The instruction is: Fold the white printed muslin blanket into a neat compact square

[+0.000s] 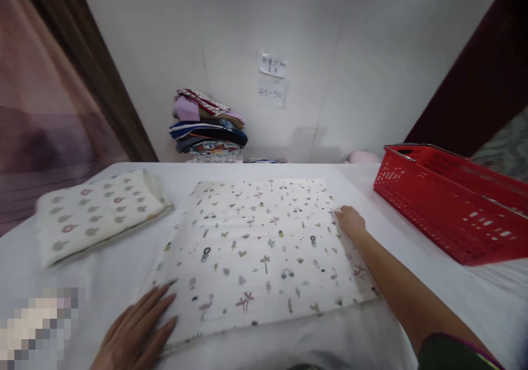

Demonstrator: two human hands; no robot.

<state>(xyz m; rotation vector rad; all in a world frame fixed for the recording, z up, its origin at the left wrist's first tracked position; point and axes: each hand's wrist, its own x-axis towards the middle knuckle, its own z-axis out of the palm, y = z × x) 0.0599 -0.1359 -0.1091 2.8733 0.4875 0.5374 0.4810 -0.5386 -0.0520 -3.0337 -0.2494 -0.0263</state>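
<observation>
A white cloth (264, 243) printed with small flamingos, palms and rainbows lies spread in a flat, roughly square shape before me. My left hand (138, 326) rests on its near left corner, fingers stretched out and lying flat. At the right edge, my right hand (350, 221) has its fingers curled closed on the cloth's border; the fingertips are partly hidden. To the left sits a folded cream cloth (101, 213) with grey and pinkish motifs, apart from both hands.
A red plastic basket (445, 210) with metal handles stands on the right of the white-covered table (355, 183). Behind the table's far edge rises a stack of folded textiles (208, 131). Two paper notes (272, 78) hang on the wall. A curtain (49, 84) hangs at left.
</observation>
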